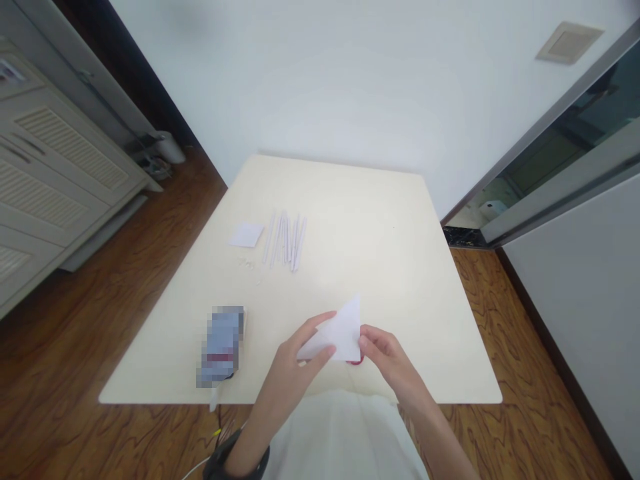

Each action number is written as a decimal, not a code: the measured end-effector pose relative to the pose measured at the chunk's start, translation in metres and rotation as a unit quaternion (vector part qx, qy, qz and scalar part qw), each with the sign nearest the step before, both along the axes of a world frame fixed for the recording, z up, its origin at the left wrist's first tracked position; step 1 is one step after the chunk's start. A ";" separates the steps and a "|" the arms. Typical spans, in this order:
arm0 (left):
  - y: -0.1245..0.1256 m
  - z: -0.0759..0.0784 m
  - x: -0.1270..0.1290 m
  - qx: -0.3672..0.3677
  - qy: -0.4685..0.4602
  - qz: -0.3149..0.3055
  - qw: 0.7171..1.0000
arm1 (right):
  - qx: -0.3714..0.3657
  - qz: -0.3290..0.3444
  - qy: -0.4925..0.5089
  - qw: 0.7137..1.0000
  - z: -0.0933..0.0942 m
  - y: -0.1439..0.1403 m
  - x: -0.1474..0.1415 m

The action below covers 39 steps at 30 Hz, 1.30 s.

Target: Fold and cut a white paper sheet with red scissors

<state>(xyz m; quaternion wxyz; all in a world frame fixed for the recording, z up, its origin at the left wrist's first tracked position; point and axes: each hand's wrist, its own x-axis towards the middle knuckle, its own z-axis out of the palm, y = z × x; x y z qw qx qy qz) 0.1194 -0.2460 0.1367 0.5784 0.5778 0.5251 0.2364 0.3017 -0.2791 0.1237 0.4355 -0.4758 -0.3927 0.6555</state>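
Note:
A white sheet of paper (343, 333), folded into a triangle, is held up above the near part of the table. My left hand (303, 347) grips its left side, with the thumb in front and the fingers behind. At the right edge, my right hand (383, 350) pinches the paper between thumb and fingers. Below the paper's lower edge a bit of a red thing (356, 363) shows; most of it is hidden. Farther back lie several thin white paper strips (287, 240) and a white square of paper (247, 235).
On the left of the cream table (370, 220) lies a phone-like thing (220, 347), blurred out, with a white cable plug (214, 398) at its near end. Small paper scraps (247, 263) lie by the strips. A white wall (320, 87) stands behind the table.

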 end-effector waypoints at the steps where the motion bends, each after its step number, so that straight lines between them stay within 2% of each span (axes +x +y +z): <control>1: 0.000 -0.001 0.000 0.004 0.002 -0.002 1.000 | -0.009 -0.001 0.009 1.000 0.000 0.000 0.000; 14: 0.003 0.005 0.002 0.072 0.039 -0.081 0.993 | -0.026 -0.055 0.014 0.998 -0.010 0.003 0.002; 24: 0.001 0.009 0.007 0.062 0.030 -0.113 0.991 | -0.020 -0.075 0.008 0.997 -0.008 0.002 0.000; 29: -0.001 0.007 0.006 0.053 0.024 -0.108 0.992 | -0.022 -0.082 0.001 0.996 -0.006 0.003 -0.003; 39: 0.000 0.002 0.000 0.036 0.017 -0.046 0.998 | -0.040 -0.091 -0.022 0.995 -0.002 -0.001 -0.005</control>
